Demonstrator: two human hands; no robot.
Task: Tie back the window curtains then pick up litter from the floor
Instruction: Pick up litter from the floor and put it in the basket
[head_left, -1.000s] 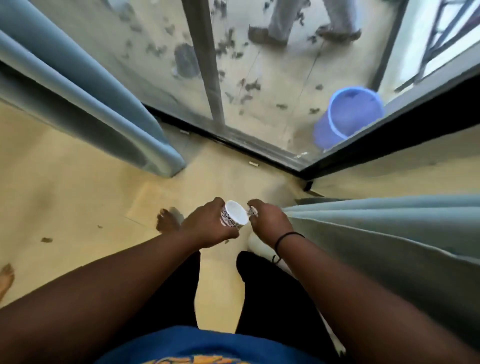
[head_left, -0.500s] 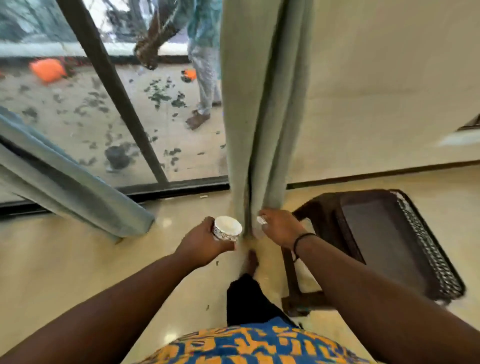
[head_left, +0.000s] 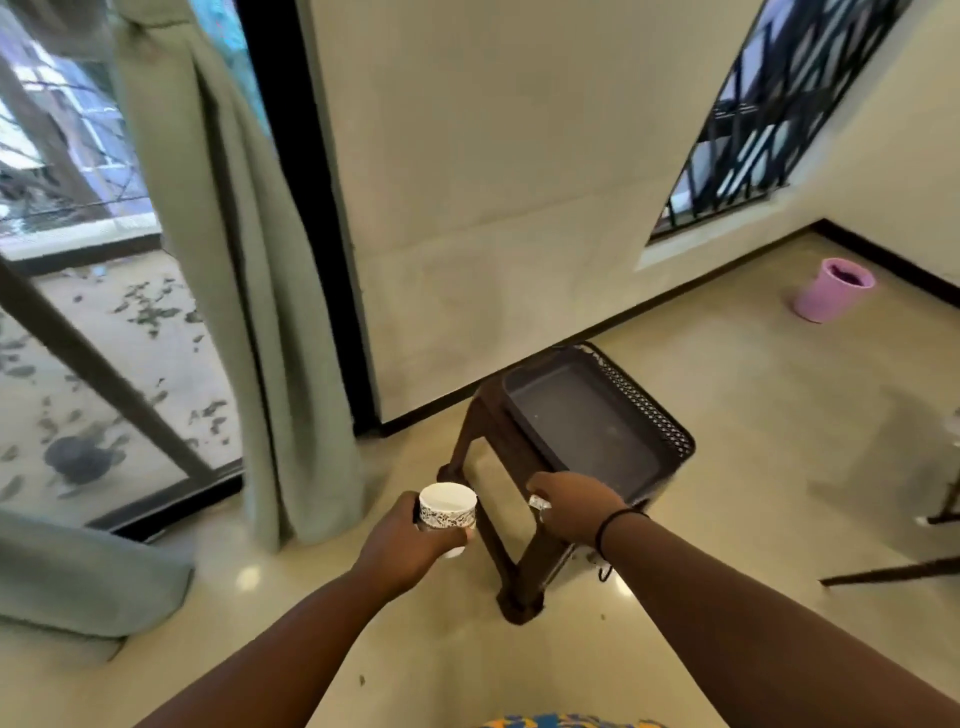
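My left hand (head_left: 410, 540) grips a small white paper cup (head_left: 448, 506) with a black pattern, held upright at waist height. Close to its right, my right hand (head_left: 576, 506) is closed on a small crumpled silvery scrap (head_left: 539, 503), a black band on its wrist. A pale green curtain (head_left: 228, 270) hangs gathered at the left beside the dark door frame, its hem touching the floor. The other curtain (head_left: 78, 577) shows as a fold at the lower left. A pink waste bin (head_left: 831, 291) stands far right near the wall.
A dark brown plastic stool (head_left: 582, 436) stands just beyond my hands. Glass doors at the left look onto a leaf-strewn balcony. A barred window (head_left: 779, 109) is at the upper right. Thin dark furniture legs (head_left: 893, 571) cross the floor at the right edge.
The view has swung right and up, away from the glass doors toward the stool, wall and pink bin. Both hands keep their hold on the cup and the scrap.
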